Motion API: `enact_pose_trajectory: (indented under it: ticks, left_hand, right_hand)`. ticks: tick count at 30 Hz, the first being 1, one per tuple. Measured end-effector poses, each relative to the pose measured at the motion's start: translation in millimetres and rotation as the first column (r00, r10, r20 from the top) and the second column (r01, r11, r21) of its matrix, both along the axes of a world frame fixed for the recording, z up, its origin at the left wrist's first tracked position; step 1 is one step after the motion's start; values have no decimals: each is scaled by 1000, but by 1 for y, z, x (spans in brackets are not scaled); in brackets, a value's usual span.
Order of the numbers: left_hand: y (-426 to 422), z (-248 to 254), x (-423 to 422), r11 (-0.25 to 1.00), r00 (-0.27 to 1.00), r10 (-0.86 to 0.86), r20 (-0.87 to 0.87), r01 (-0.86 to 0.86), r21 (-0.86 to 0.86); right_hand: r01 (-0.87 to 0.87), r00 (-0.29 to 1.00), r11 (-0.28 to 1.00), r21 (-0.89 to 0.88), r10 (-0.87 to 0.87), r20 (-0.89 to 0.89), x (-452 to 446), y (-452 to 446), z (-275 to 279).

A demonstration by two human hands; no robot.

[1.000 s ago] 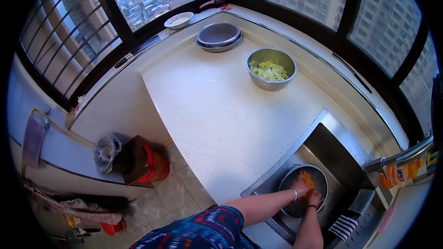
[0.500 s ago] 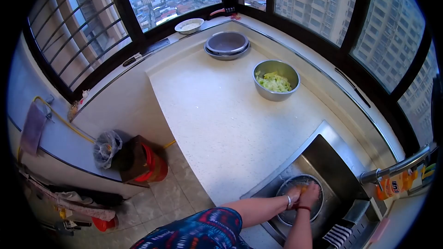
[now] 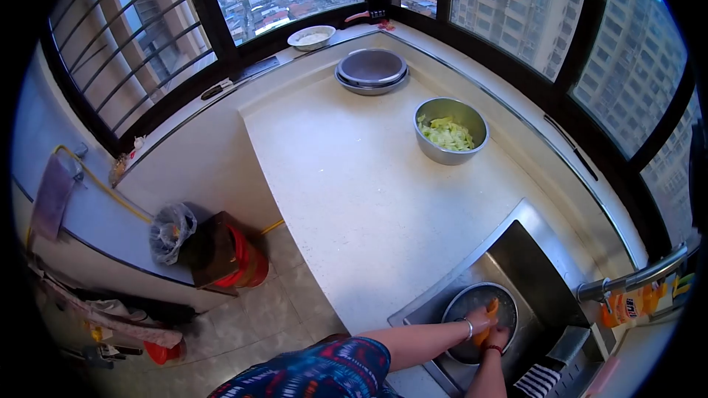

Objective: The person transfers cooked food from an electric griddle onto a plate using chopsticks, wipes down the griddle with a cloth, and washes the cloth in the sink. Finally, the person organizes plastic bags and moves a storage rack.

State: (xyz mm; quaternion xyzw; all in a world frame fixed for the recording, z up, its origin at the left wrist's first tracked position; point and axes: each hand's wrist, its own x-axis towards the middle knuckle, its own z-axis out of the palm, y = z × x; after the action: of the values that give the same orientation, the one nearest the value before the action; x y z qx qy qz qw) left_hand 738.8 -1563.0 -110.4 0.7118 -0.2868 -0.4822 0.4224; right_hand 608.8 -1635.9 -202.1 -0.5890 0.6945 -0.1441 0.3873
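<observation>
Both hands are over a round metal basin [image 3: 459,302] inside the steel sink [image 3: 536,280]. My left hand [image 3: 481,318], with a silver bracelet at its wrist, is closed around an orange piece [image 3: 493,306] that sticks out past the fingers. Close beside it, my right hand [image 3: 498,337] wears a red band, and its fingers are curled near another bit of orange. Whether the right fingers grip that piece is too small to make out. Water seems to lie in the basin below.
On the counter [image 3: 346,199] are a bowl of chopped green vegetable [image 3: 451,133] and stacked basins [image 3: 372,70]. A white bowl [image 3: 311,38] and a knife [image 3: 571,147] lie on the window ledge. A faucet [image 3: 630,280] and striped cloth [image 3: 537,381] are at right.
The view has shifted a little. Half a second ago the hands were pressed together over the orange; now they sit slightly lower and more of the orange piece shows.
</observation>
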Motion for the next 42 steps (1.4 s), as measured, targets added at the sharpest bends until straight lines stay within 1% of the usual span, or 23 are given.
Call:
enact_pose_trajectory:
  ticks: [3,4,5,6,8,10,12,14,16,18,20,22,24,25,27,30,32,33,35,37,39,41,42]
  left_hand:
    - [6,20,14,992,991,-6,132,-11,128]
    - [4,14,13,979,984,137,115,-153,138]
    - [-1,7,14,946,955,278,102,-291,145]
    - [-8,-8,17,947,956,277,100,-289,138]
    - [-16,-38,18,894,901,397,-174,-338,293]
    - [-11,-37,20,935,707,351,-614,-300,188]
    - [-3,-30,20,972,564,149,-812,-236,14]
    - [3,-14,22,993,707,-49,-705,-39,-109]
    - [0,0,24,967,920,-256,-296,241,-85]
    - [0,15,26,929,927,-367,82,359,91]
    - [5,33,21,983,983,-163,90,154,101]
    - [10,49,13,958,963,251,95,-262,117]
    - [7,25,17,985,978,175,115,-174,-13]
    - [6,21,15,974,938,226,262,-211,-85]
    - [4,16,9,958,874,281,396,-232,-166]
    - [2,22,12,955,968,139,210,-75,-288]
    - [-1,27,17,945,960,-249,-126,213,-246]
    - [0,28,15,944,958,-254,-129,217,-248]
    - [0,28,11,963,707,-268,-654,170,-210]
    - [1,27,13,945,616,-328,-717,231,-234]
    - [0,17,13,923,513,-374,-773,285,-258]
    - [-2,12,13,896,320,-416,-851,304,-324]
    - [-3,10,10,895,319,-418,-850,307,-325]
  right_hand:
    - [-55,998,998,-25,55,0,22,30,76]
    - [-53,999,998,-24,53,-7,20,29,62]
    - [-175,971,973,-151,196,135,24,27,40]
    - [-272,902,916,-294,349,253,26,23,28]
    - [-330,849,942,-59,323,417,81,60,158]
    - [-408,774,894,-187,447,449,96,81,195]
    - [-469,727,855,-220,515,453,103,94,202]
    - [-381,831,795,-473,519,203,112,95,190]
    - [-309,913,865,-395,387,132,106,68,167]
    - [-167,978,919,-356,199,56,89,41,136]
    - [-160,983,933,-322,181,36,62,25,94]
    - [-156,986,945,-286,165,7,48,25,83]
    - [33,998,999,-15,-34,-50,38,31,87]
    - [-256,903,965,62,262,-340,30,34,89]
    - [-312,912,947,73,320,-257,28,34,96]
    - [-487,873,871,66,487,10,43,39,147]
    - [-593,796,804,39,578,180,49,41,181]
    - [-517,765,856,-33,479,430,50,42,195]
    - [-373,789,920,-123,384,479,40,29,213]
    - [-250,784,958,-143,287,550,44,25,230]
    - [46,746,955,-292,162,646,50,29,241]
    - [49,796,904,-424,221,564,49,32,230]
    - [41,841,836,-547,267,471,47,35,222]
